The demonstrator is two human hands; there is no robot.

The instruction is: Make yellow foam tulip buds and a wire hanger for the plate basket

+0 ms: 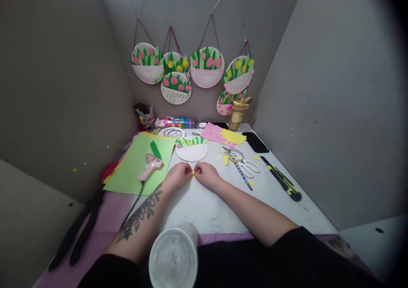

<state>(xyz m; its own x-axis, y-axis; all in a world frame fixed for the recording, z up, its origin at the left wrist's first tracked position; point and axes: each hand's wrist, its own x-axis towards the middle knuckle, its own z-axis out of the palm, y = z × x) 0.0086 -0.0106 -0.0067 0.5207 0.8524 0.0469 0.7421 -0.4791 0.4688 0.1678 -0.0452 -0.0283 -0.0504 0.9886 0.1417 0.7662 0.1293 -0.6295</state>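
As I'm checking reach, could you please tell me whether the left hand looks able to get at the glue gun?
Probably yes: nothing seems to stand between the left hand and glue gun, though the hand is pinching a yellow piece.

Your small yellow piece looks like paper; your green sheets are matt paper also; your glue gun seems of smooth plastic.

Grey walls enclose a white tabletop.
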